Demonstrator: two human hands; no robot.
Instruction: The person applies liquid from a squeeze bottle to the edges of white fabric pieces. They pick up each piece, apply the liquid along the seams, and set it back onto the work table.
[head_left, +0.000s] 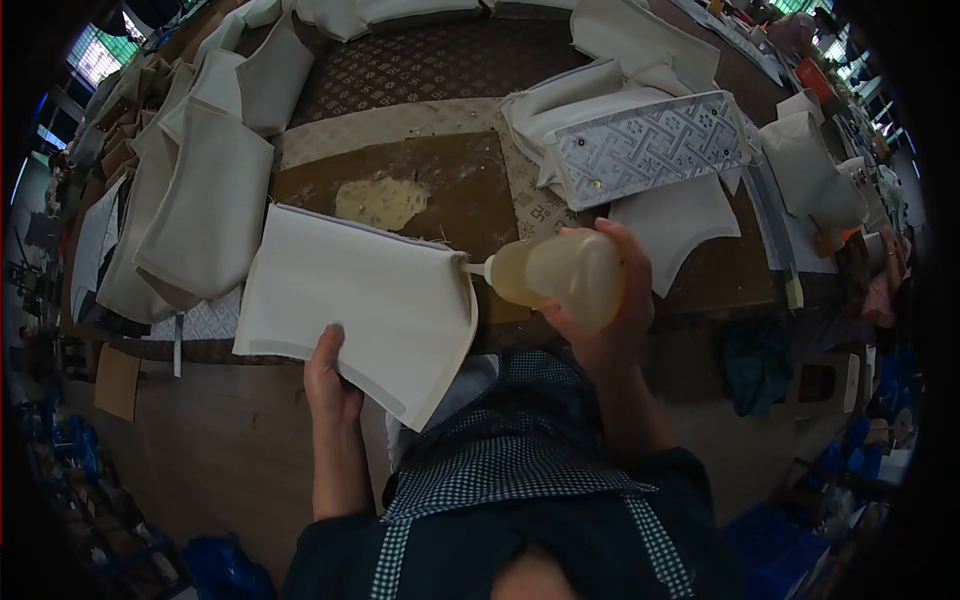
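My left hand (pixel 333 380) grips the lower edge of a white leather-like panel (pixel 355 300), thumb on top and fingers underneath. In my right hand (pixel 625 290) is a translucent squeeze bottle (pixel 555 275) of yellowish liquid, tipped on its side. Its narrow nozzle points left and meets the panel's upper right corner. Frayed threads show along the panel's top edge. Beyond the panel, a dried yellowish patch (pixel 382 203) marks the brown board (pixel 460 170) on the table.
More white panels (pixel 205 200) are piled at the left and along the back. To the right, a piece with grey patterned lining (pixel 650 145) lies on others. Dark green cloth (pixel 755 365) sits low right. At the far right edge another person's arm (pixel 890 265) shows.
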